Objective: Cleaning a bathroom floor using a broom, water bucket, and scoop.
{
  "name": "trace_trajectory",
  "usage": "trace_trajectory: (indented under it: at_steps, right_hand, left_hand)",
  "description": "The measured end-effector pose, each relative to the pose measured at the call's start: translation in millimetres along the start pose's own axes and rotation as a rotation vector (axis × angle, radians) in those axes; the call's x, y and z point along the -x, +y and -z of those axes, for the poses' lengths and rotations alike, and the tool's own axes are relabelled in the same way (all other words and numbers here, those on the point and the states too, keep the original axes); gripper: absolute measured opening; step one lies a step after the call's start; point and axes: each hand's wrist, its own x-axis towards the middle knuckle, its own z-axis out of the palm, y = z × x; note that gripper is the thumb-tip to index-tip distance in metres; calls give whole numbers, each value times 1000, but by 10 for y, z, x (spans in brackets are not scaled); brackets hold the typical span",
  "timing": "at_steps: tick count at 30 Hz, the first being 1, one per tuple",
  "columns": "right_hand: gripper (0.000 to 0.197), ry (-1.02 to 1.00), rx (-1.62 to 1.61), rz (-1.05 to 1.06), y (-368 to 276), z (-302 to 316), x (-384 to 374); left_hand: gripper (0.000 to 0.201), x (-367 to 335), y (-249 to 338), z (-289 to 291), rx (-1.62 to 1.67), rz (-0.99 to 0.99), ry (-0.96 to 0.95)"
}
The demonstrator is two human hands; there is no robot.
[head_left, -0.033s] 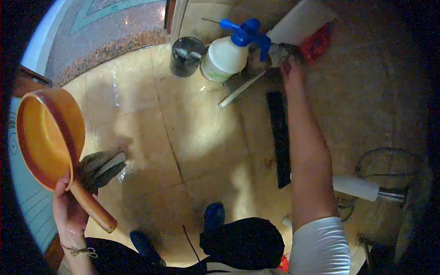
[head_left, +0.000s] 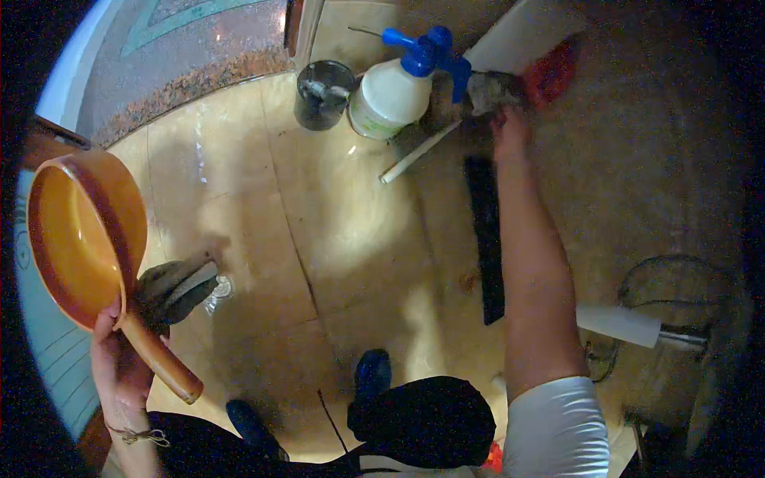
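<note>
1. The left hand [head_left: 123,374] was clamped on the orange dipper [head_left: 92,251], at the left, where handle [head_left: 166,362] met bowl [head_left: 127,199]; the right hand [head_left: 512,131] was well apart, by a grey thing [head_left: 488,92], its grip impossible to tell.
2. The dipper might have twisted under its overhanging bowl; a bump from the right hand might have toppled the sprayer [head_left: 390,99].
3. The dipper's long axis slanted, handle toward the picture's lower right.
</note>
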Motion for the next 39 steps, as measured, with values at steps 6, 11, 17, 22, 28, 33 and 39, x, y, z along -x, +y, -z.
trace_trajectory:
  at_steps: [6, 11, 17, 22, 28, 33, 39]
  right_hand:
    - [53, 128, 1306, 249, 1035, 1612, 899]
    - [63, 194, 1024, -196, 1689, 2697, 1114]
    - [67, 279, 1230, -6, 1931, 2846, 1055]
    - [70, 322, 1332, 196, 2198, 3125, 1042]
    - [78, 71, 1347, 171, 1797, 3008, 1064]
    - [90, -199, 726, 99, 1373, 2660, 1358]
    - [93, 51, 1479, -251, 1093, 2073, 1850]
  left_hand:
    - [35, -20, 23, -8, -78, 47, -111]
    - [35, -50, -78, -63, -98, -15, 80]
    - [35, -8, -102, -92, -119, -37, 113]
    - [36, -14, -159, -204, -180, -37, 85]
    - [33, -15, -146, -251, -212, 2, 28]
    - [33, -34, -221, -256, -210, -98, 108]
    - [37, -99, -53, -94, -295, 12, 16]
